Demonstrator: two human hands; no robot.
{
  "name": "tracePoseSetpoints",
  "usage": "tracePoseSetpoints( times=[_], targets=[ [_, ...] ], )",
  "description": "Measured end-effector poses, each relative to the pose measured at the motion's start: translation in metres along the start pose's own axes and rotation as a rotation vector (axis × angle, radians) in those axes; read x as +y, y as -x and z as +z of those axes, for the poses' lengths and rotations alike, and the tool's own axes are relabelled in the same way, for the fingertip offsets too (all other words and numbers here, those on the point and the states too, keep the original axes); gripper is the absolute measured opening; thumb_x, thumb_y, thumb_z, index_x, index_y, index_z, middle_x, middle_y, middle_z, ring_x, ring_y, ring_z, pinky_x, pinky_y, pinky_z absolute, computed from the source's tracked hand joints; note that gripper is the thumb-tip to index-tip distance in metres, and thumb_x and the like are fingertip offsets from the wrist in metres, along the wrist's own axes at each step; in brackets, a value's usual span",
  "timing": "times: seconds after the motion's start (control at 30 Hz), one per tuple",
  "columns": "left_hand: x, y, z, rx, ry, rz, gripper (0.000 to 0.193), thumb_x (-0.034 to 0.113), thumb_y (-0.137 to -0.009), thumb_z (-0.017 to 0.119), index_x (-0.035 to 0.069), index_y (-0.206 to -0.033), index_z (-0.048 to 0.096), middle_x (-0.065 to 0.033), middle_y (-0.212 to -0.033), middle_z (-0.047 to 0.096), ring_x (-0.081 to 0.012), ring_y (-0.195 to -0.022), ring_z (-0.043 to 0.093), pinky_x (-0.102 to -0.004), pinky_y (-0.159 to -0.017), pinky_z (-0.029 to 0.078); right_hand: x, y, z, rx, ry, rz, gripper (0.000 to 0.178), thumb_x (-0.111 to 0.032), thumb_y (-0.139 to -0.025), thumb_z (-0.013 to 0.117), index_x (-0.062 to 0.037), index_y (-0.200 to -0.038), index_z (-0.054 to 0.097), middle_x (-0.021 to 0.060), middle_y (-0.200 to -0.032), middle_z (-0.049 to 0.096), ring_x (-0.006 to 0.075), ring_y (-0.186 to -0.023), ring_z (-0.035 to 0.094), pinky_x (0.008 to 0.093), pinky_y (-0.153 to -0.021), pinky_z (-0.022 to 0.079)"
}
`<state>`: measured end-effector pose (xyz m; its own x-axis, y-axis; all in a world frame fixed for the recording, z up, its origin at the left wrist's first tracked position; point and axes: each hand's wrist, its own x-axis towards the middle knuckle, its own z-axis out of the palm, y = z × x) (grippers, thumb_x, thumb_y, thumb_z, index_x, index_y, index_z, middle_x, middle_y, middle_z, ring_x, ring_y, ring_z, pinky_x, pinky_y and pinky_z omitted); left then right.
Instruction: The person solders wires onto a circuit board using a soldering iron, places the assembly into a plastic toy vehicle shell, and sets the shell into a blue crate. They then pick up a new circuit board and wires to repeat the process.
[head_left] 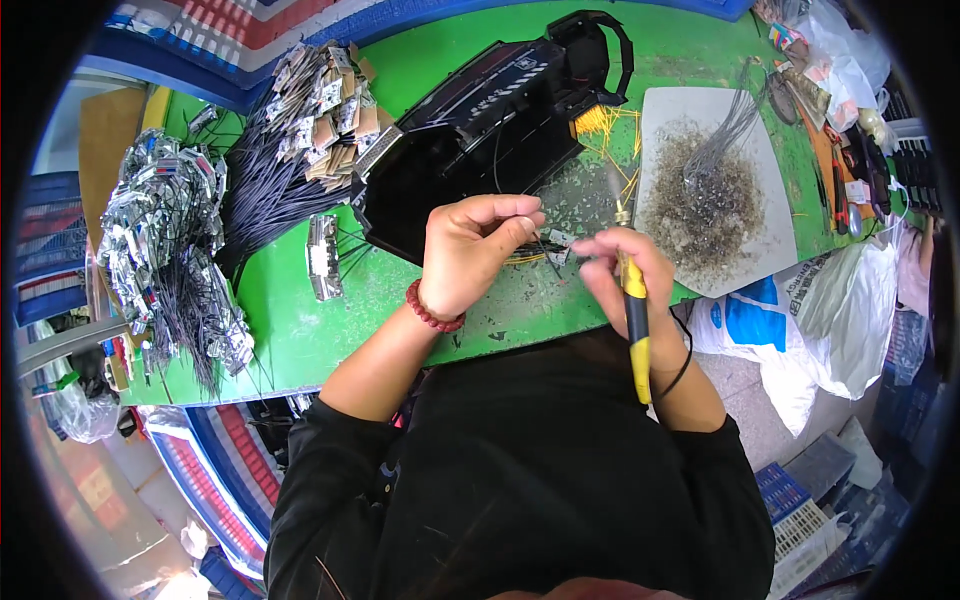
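Observation:
My left hand [478, 245], a red bead bracelet on its wrist, is closed in a pinch on a thin black wire [497, 165] that runs up over the black plastic housing [470, 105]. My right hand [635, 270] grips a yellow and black soldering iron [638, 325], its tip pointing away from me toward the yellow wires [605, 125]. Between the two hands, small parts with wires [557, 250] lie on the green table; my fingers partly cover them. Left of the housing lies a small silvery module [323, 258] with dark leads.
Piles of silvery modules [165, 230] and wired small boards [335, 110] cover the table's left side. A grey-white board [770, 240] at right bears dark crumbs and a bundle of thin wires [725, 130]. Pliers [840, 195] lie at the far right, white bags [800, 330] below.

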<state>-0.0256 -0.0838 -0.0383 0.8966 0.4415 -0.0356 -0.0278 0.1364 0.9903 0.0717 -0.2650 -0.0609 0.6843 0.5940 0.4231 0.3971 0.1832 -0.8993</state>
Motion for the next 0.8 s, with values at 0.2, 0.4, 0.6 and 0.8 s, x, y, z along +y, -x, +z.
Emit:
tracePoseSetpoints(
  times=[0.2,0.4,0.6,0.8],
  targets=[
    [-0.001,0.0,0.002,0.012,0.128,-0.01,0.017,-0.004,-0.089,0.065,-0.004,-0.106,0.069,-0.0084,-0.098,0.072,-0.0117,-0.086,0.068,-0.0253,-0.079,0.056,-0.013,0.002,0.009,-0.053,0.192,-0.095,0.031,0.01,-0.081,0.069,-0.0003,-0.108,0.056,0.0119,-0.088,0.068,0.0169,-0.077,0.068,0.0276,-0.071,0.055],
    [0.008,-0.007,0.003,0.047,-0.217,0.166,0.024,-0.004,-0.08,0.071,-0.002,-0.104,0.069,-0.0098,-0.099,0.068,-0.0141,-0.086,0.067,-0.0247,-0.076,0.056,-0.02,-0.002,-0.005,-0.248,0.278,-0.054,0.031,0.011,-0.08,0.069,-0.0009,-0.108,0.058,0.0108,-0.088,0.067,0.0153,-0.078,0.068,0.027,-0.071,0.054],
    [0.002,-0.007,-0.004,-0.011,-0.434,0.218,0.017,-0.007,-0.078,0.07,-0.003,-0.094,0.069,-0.0104,-0.091,0.066,-0.0164,-0.08,0.067,-0.0252,-0.07,0.055,-0.012,0.004,0.011,0.035,0.106,-0.003,0.034,0.009,-0.079,0.069,-0.0029,-0.109,0.059,0.0082,-0.083,0.068,0.0142,-0.072,0.067,0.027,-0.066,0.054],
    [0.001,-0.003,0.001,-0.086,-0.346,0.205,0.019,-0.004,-0.079,0.071,-0.002,-0.097,0.07,-0.0104,-0.086,0.066,-0.0193,-0.074,0.067,-0.0296,-0.065,0.054,-0.003,-0.01,0.021,0.034,0.28,0.03,0.035,0.005,-0.078,0.071,-0.006,-0.109,0.06,0.005,-0.075,0.065,0.0098,-0.062,0.063,0.0238,-0.057,0.05]
  ],
)
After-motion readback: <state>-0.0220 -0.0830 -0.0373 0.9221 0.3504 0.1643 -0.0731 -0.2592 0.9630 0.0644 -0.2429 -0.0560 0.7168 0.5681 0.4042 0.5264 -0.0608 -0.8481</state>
